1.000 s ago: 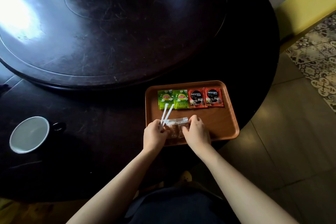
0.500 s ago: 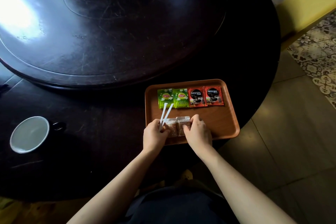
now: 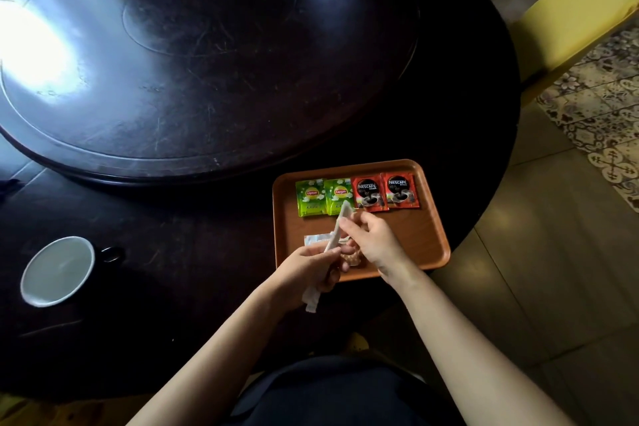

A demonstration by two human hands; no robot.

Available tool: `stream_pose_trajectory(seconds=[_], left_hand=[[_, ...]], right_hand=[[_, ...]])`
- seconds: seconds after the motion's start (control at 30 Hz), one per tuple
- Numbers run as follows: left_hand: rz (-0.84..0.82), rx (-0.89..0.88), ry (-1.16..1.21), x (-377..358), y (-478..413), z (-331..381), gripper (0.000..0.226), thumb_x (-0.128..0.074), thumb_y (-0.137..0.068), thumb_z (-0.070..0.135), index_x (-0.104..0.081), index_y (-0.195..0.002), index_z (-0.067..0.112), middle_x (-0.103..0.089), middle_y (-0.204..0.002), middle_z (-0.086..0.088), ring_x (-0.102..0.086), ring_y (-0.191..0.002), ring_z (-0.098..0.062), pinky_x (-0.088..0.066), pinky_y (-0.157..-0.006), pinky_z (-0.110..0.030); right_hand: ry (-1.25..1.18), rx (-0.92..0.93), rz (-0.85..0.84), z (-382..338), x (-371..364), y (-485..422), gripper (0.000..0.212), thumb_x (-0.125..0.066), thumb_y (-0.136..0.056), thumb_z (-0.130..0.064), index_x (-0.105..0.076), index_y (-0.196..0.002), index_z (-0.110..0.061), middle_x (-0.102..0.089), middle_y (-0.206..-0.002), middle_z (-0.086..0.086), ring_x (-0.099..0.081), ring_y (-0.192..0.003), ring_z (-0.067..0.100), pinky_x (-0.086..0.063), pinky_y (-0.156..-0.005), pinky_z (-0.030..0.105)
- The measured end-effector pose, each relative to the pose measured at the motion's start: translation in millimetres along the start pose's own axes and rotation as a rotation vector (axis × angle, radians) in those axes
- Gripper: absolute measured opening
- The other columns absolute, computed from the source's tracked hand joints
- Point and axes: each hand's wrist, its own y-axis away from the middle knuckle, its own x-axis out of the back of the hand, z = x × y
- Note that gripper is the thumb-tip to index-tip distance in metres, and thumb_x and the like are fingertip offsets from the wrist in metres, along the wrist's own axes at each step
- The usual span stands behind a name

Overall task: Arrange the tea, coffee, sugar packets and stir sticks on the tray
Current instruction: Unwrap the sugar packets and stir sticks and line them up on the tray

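Fingers: left hand [image 3: 311, 270] closed around the wrapped stir sticks [image 3: 337, 235], their lower end poking out below the palm; right hand [image 3: 373, 240] pinching their upper end, above the tray [image 3: 432, 239] on the dark surface [image 3: 207, 252]. Tea packets [image 3: 325, 196] and coffee packets [image 3: 385, 191] lie in one row at the tray's far edge; sugar packets [image 3: 316, 239] sit near its front, partly hidden. Risks, judged: the sticks could slip loose, or a lowering wrist could nudge the sugar out of line.

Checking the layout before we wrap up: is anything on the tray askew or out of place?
The tea packets and coffee packets sit in a neat row. Only the stir sticks are off the tray, held slanted by both hands.
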Motion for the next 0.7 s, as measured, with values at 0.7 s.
stream_pose_trajectory(seconds=[0.7], left_hand=[[0.257,-0.001,-0.105,-10,4,0,0.012,-0.058,-0.085,0.001,-0.062,-0.095,0.008,-0.069,-0.071,-0.005,-0.061,-0.049,-0.007,-0.046,-0.042,-0.014]], right_hand=[[-0.023,-0.011,0.135,2,61,-2,0.014,-0.058,-0.086,-0.009,-0.063,-0.095,0.0,-0.061,-0.071,0.007,-0.056,-0.059,0.012,-0.047,-0.058,0.024]])
